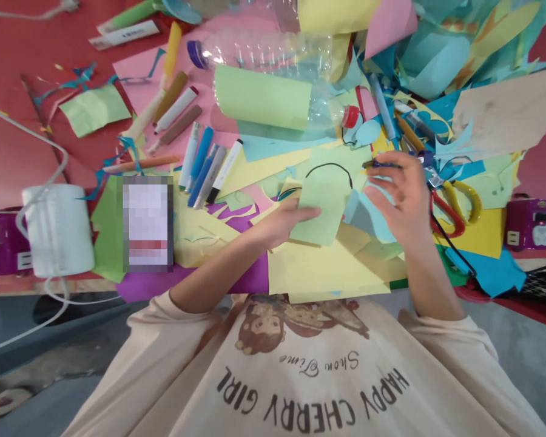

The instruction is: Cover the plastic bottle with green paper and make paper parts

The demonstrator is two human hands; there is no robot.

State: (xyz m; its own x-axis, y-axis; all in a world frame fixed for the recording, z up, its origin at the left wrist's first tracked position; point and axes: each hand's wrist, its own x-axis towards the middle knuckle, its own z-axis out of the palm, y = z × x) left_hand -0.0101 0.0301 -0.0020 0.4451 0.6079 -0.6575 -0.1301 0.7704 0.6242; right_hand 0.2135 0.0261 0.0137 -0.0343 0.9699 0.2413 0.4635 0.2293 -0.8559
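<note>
My left hand (282, 221) grips a piece of light green paper (325, 209) at its left edge, thumb on top and the other fingers partly hidden behind it. A curved black line runs across the upper part of this paper. To its right, my right hand (400, 194) holds a dark blue marker (384, 164) between thumb and fingers, tip pointing left and apart from the paper. Below the paper lie yellow sheets (327, 273). A small light blue paper piece (368, 215) is beside my right hand.
Clear plastic bottles (264, 51), one wrapped in green paper (264, 97), lie at the back. Several markers (204, 161) are on the left. Red and yellow scissors (448, 218) rest at right. A white power adapter (59, 230) with cables and a blurred phone-like screen (148, 221) lie left.
</note>
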